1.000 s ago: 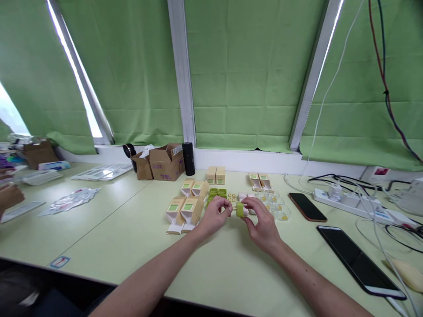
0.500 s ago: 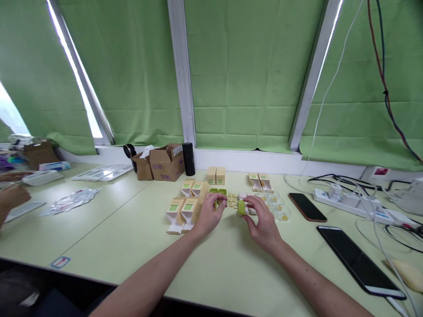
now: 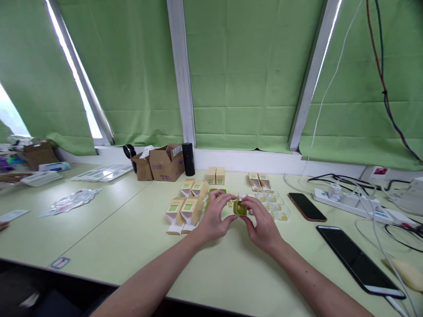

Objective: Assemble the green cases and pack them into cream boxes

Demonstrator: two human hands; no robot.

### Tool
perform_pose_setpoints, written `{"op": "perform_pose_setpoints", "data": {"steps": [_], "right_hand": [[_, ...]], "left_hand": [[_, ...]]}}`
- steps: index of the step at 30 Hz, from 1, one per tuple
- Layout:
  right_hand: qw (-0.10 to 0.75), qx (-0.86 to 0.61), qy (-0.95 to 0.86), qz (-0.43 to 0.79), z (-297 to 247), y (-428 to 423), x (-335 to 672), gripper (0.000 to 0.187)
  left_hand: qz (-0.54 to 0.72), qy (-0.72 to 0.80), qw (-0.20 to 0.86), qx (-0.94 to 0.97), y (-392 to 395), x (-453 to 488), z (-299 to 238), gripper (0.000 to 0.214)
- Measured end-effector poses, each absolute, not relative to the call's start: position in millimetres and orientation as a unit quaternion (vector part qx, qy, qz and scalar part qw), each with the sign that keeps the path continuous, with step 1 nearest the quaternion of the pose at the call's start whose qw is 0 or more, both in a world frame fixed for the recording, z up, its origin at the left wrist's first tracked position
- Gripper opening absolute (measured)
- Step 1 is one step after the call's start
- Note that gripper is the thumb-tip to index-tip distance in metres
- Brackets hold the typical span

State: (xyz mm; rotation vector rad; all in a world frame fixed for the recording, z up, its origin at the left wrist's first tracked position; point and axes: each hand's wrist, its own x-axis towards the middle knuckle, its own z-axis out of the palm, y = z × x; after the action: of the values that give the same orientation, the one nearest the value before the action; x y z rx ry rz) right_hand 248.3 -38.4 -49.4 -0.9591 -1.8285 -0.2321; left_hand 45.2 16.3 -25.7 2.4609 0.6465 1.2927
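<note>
Changed: L hand (image 3: 214, 215) has left the green bits by the cartons & come across to the green case (image 3: 239, 208). Half a sec ago R hand (image 3: 262, 222) had it alone, stood on end w/ a white part showing. Now the case is tipped, dark hollow facing up.
Means: the case sits between both hands at this pt, not put down & let go.
L hand: half open, fingertips at the case's left rim, thumb spread below. Real pinch or just a touch, can't tell.
R hand: fingers & thumb curled round the case's right side, gripping it.
Case spot: mid-width of the table (image 3: 115, 229), nearer far edge than near edge. Resting on the top or just off it, can't tell.
Around it: tan cartons (image 3: 183, 211) just left of L hand; clear trays (image 3: 277, 207) just right of R hand; 2 shut small boxes (image 3: 216, 175) behind, toward far edge.
Right end: phone (image 3: 307, 207), bigger phone (image 3: 358, 262) toward near edge, power strip (image 3: 350, 202), loose cables.
Left end: plastic bags (image 3: 71, 200); cardboard boxes (image 3: 167, 162) & black cylinder (image 3: 188, 158) by far edge.
Room: green blinds (image 3: 247, 75) down over the windows, daylight thru the slits; table top pale green, matte.
</note>
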Motion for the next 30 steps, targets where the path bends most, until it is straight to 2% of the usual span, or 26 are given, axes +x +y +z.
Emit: {"op": "perform_pose_setpoints", "data": {"steps": [4,9,22,30], "right_hand": [[0.487,-0.370,-0.775,-0.161,-45.4,-39.6,247.9,0.033],[0.468,-0.367,-0.775,-0.213,-42.9,-41.0,246.9,0.036],[0.454,-0.371,-0.786,-0.194,-43.1,-39.9,244.0,0.045],[0.472,-0.365,-0.779,-0.192,-41.9,-40.6,244.2,0.035]], "left_hand": [[0.453,0.211,0.123,0.858,18.2,45.8,-27.6,0.052],[0.467,0.201,0.109,0.855,20.2,46.1,-29.3,0.048],[0.478,0.194,0.095,0.851,20.1,45.9,-29.2,0.048],[0.481,0.196,0.109,0.847,21.2,45.2,-30.1,0.048]]}}
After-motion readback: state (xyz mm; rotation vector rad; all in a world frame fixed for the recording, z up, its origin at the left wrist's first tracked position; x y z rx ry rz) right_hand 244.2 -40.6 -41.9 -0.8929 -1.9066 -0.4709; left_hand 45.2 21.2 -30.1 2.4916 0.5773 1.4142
